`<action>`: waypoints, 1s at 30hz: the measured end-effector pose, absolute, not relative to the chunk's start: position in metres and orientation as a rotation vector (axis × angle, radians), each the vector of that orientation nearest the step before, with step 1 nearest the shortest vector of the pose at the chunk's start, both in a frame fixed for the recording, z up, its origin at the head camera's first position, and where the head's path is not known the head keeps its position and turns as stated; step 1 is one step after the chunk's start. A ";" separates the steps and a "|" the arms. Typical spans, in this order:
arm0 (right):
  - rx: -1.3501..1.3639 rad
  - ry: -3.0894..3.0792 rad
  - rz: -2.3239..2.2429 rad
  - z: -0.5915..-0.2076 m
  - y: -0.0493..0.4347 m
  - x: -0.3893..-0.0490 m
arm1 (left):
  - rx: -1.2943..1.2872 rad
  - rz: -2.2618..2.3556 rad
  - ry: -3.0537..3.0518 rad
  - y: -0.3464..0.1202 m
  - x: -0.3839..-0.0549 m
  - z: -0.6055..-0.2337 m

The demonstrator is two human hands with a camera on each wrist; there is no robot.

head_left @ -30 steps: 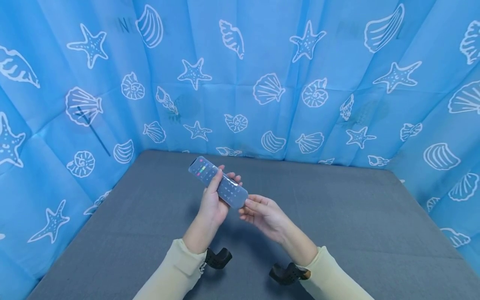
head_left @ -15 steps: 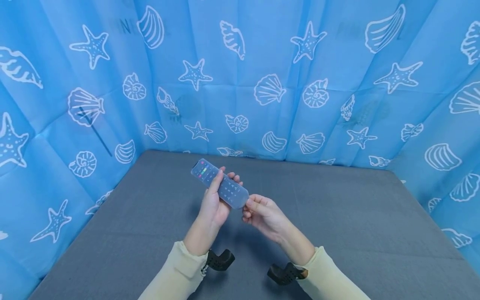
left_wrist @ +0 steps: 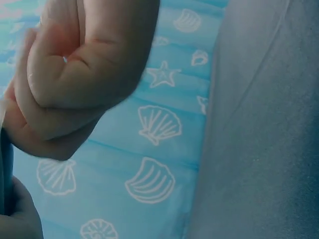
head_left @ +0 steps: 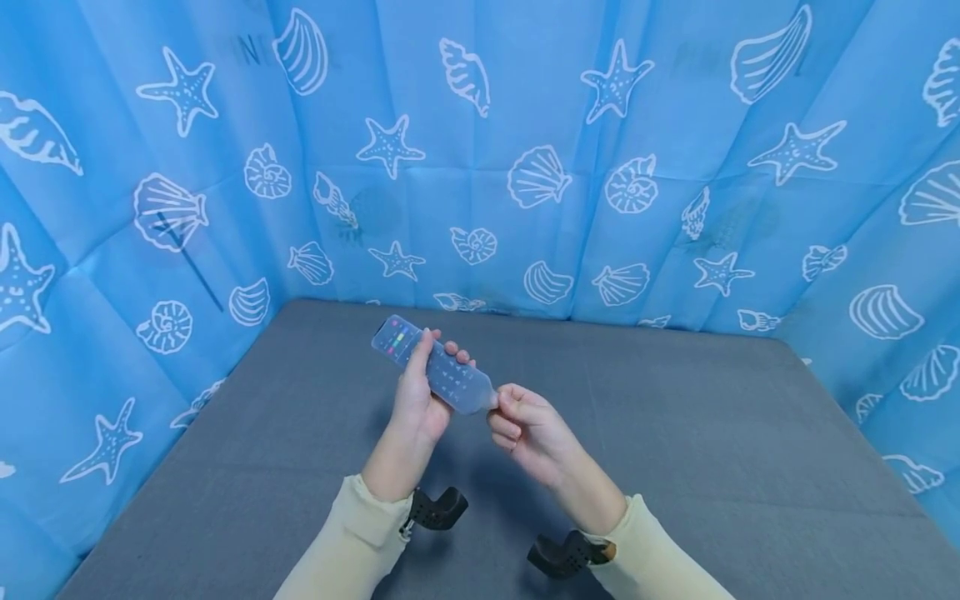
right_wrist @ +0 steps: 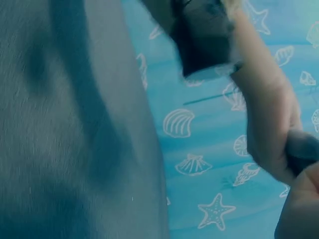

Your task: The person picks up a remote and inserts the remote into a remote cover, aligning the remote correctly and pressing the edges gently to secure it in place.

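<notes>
In the head view, a dark remote control (head_left: pixel 400 337) with coloured buttons sits inside a translucent soft cover (head_left: pixel 471 396). My left hand (head_left: pixel 420 404) grips it around the middle, thumb across the button face. The remote is held tilted above the table, its coloured-button end up and to the left. At the lower end, my right hand (head_left: pixel 532 429) pinches the tip of the cover, which is drawn out to a narrow point. The right hand fills the upper part of the left wrist view. In the right wrist view, the remote's dark end (right_wrist: pixel 301 149) shows between both hands.
A grey cloth-covered table (head_left: pixel 675 433) lies beneath the hands. Blue curtains (head_left: pixel 480 167) with white shells and starfish stand behind it and at both sides. A black camera mount (head_left: pixel 438 508) projects from the left wrist, and another black mount (head_left: pixel 562 554) from the right.
The cover's end, rounded earlier, is now stretched to a point toward the right hand. The left hand and remote have shifted slightly left. The right hand's fingers have curled in more.
</notes>
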State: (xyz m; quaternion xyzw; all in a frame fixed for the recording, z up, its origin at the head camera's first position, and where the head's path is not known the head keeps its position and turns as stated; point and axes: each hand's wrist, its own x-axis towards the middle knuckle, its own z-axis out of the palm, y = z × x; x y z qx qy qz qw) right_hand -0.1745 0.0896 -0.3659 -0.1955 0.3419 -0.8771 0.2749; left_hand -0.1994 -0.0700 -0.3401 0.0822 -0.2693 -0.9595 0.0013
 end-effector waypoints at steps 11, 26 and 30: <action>-0.521 0.998 -2.197 -0.368 0.089 -0.176 | 0.196 -2.996 -0.660 -0.065 -0.188 -0.335; -0.523 0.957 -2.320 -0.370 0.080 -0.168 | 0.144 -2.954 -0.501 -0.074 -0.188 -0.334; -0.503 0.855 -2.357 -0.370 0.078 -0.167 | 0.042 -2.935 -0.479 -0.073 -0.187 -0.336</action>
